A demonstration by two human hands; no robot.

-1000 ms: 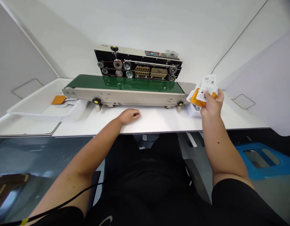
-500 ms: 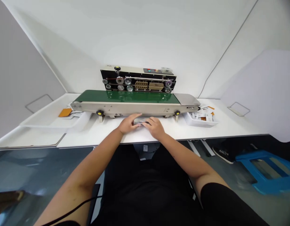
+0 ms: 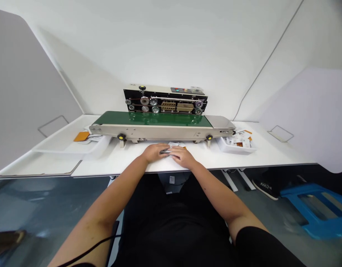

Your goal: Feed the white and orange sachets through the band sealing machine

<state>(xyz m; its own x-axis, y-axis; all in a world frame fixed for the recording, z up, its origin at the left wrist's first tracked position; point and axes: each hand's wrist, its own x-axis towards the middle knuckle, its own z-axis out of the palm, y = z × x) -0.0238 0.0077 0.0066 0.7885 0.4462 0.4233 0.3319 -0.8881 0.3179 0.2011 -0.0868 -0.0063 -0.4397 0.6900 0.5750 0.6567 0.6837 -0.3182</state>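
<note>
My left hand (image 3: 155,152) and my right hand (image 3: 183,157) meet at the front of the white table, just before the machine. Between them lie small flat white packets (image 3: 175,144) with a bit of orange at the right edge. Both hands have their fingers closed on these packets, which the fingers partly cover; how many there are I cannot tell. Behind the hands stands a band sealing machine with a green conveyor belt (image 3: 156,119) and a black panel of rollers (image 3: 165,100).
At the left, a white tray (image 3: 65,150) holds a few white and orange packets (image 3: 82,136). A white bin (image 3: 237,150) full of similar packets stands at the right. A blue plastic stool (image 3: 316,211) and a person's shoe (image 3: 265,188) are on the floor at right.
The hands have come closer together. The packets, seen thin and edge-on before, now show their white faces and an orange corner beyond the fingers. The camera view has shifted slightly.
</note>
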